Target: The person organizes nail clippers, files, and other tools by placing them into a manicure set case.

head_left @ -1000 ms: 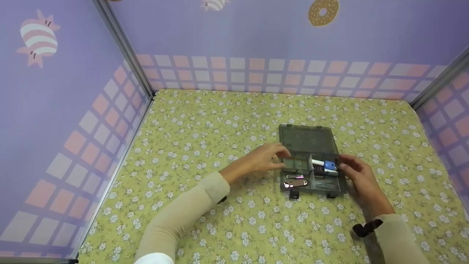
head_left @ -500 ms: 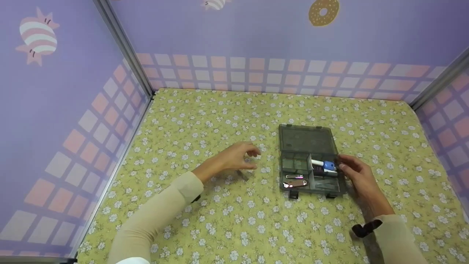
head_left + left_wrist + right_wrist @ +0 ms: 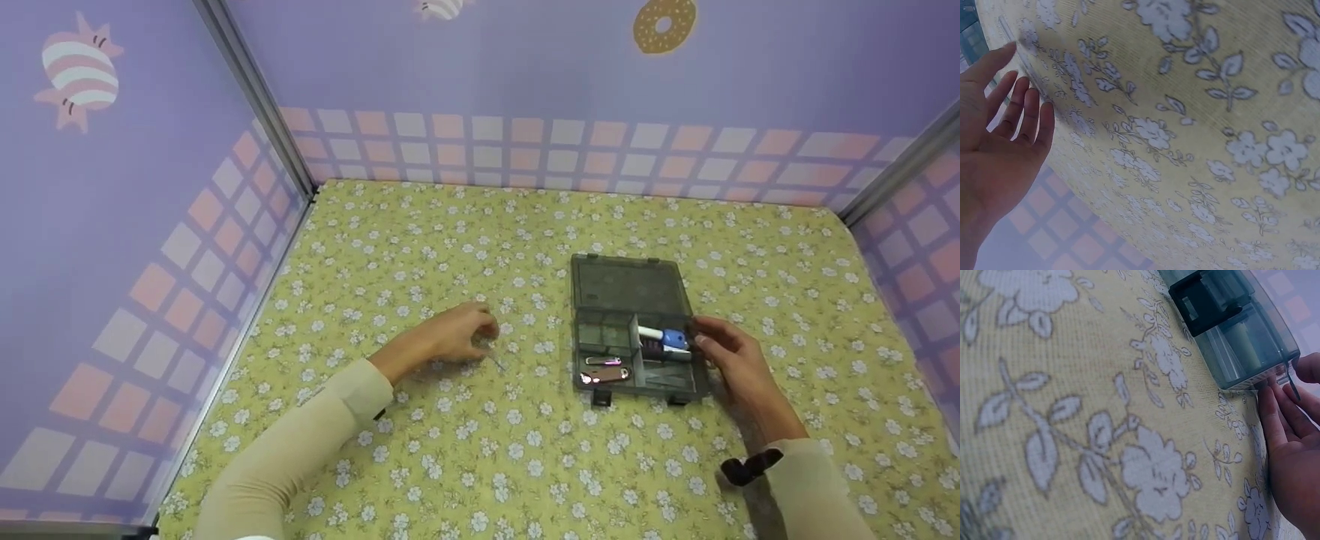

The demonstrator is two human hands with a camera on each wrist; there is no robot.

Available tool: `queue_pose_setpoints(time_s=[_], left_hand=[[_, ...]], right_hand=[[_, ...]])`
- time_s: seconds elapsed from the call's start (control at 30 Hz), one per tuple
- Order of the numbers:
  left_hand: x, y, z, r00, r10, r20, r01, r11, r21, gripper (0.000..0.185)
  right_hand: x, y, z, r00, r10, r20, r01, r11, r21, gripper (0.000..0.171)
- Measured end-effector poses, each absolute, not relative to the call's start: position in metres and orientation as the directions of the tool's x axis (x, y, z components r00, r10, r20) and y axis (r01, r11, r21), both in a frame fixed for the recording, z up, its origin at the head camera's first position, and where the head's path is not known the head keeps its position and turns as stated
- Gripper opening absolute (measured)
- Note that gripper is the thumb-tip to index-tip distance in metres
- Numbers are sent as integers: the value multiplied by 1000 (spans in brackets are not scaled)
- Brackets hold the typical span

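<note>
Smoky grey translucent compartment box (image 3: 634,330), lying open and flat right of centre on the cloth, lid folded back toward the far side. Blue-and-white item (image 3: 664,337) in a right compartment; small pinkish metal pieces (image 3: 606,369) in the near-left one. Two dark latches along the near edge.

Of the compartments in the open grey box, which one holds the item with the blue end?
The compartment on the right side of the box, beside the right hand; it holds the blue-ended item. The front-left compartment holds pinkish metal clippers, and the back-left one looks empty.
</note>
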State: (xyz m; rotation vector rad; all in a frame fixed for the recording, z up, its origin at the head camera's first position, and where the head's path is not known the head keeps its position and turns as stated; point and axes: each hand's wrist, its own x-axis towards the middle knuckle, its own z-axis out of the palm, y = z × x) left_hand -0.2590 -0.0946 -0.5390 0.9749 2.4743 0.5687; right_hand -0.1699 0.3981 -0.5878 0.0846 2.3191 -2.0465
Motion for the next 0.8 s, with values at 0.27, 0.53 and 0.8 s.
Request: queue_pose_setpoints(time_s=[0.27, 0.53, 0.8], left_hand=[[-259, -97, -541, -667, 711, -224, 547, 671, 500, 9], [-259, -95, -543, -665, 721, -193, 541, 644, 542, 7], [-255, -85, -537, -621, 766, -165, 556, 579, 597, 12]], right_hand=[[-171, 399, -588, -997, 18, -75, 77, 203, -976, 57], [-170, 400, -588, -999, 6, -52, 52, 229, -972, 56], [-170, 399, -587, -998, 8, -66, 66, 229, -971, 58]])
